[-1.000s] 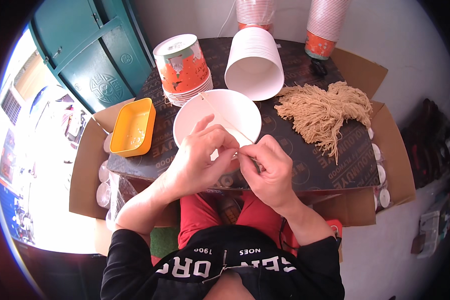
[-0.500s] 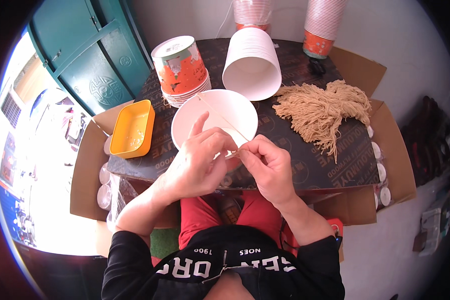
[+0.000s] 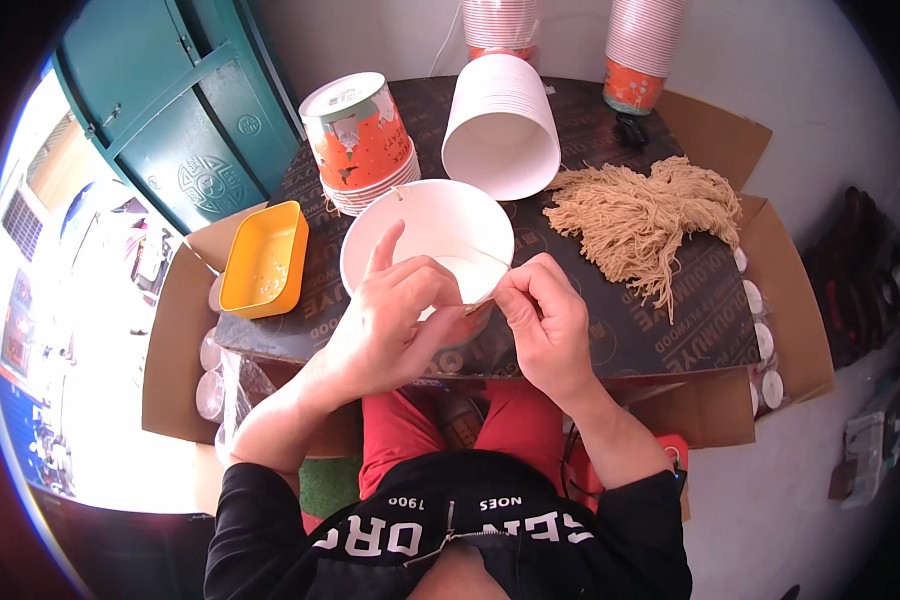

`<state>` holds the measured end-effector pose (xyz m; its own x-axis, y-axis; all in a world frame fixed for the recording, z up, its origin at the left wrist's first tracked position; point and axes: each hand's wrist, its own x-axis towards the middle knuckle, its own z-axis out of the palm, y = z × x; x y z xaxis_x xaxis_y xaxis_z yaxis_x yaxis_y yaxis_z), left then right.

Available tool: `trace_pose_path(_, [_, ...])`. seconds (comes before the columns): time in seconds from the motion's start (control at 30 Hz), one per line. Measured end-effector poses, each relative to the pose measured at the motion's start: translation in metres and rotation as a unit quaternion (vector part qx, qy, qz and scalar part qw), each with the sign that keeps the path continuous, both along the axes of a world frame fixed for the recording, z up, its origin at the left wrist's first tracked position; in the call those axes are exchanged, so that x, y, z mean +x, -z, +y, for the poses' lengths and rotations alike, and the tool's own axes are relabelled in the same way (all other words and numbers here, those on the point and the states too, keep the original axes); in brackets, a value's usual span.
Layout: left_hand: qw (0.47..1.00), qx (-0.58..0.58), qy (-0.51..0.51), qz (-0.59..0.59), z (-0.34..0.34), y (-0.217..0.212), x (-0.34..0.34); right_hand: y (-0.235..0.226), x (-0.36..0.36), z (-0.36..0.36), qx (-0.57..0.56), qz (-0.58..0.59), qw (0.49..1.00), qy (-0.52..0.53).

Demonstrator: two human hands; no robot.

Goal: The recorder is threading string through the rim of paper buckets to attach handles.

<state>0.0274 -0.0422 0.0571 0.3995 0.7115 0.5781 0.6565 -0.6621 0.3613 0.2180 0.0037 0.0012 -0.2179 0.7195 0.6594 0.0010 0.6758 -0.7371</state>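
Head view: the white paper bowl (image 3: 428, 235) sits at twelve o'clock of both hands. A tan string (image 3: 478, 300) is pinched between left hand (image 3: 395, 320) and right hand (image 3: 542, 318); tension should be kept even.

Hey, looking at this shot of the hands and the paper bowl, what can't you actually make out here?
Head view only:
- Near rim of the white paper bowl: covered by the left hand and right hand.
- The string pinched between them: too thin to trace.
- Two cup stacks: tops cut off by the upper edge.
- Yellow tray contents: too small.
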Motion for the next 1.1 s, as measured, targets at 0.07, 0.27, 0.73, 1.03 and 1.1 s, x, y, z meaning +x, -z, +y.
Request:
trace_pose_path(0.07, [1.000, 0.002, 0.005, 0.006, -0.002, -0.002, 0.000, 0.000, 0.000, 0.001, 0.004, 0.003, 1.000, 0.000])
trace_pose_path(0.27, [1.000, 0.004, 0.022, 0.020, -0.003, -0.004, -0.002, 0.004, -0.001, 0.002, 0.015, 0.014, 1.000, -0.011])
trace_pose_path(0.73, [0.997, -0.014, 0.042, 0.064, -0.001, -0.009, -0.011, 0.009, 0.000, 0.003, -0.014, -0.027, 0.998, 0.050])
trace_pose_path(1.03, [0.955, 0.109, -0.276, -0.018, -0.003, 0.005, -0.034, 0.007, 0.004, -0.001, 0.085, -0.076, 0.993, 0.005])
trace_pose_path(1.1, [0.906, -0.042, -0.384, -0.170, -0.003, 0.005, -0.035, 0.004, 0.005, -0.005, 0.122, -0.088, 0.988, -0.020])
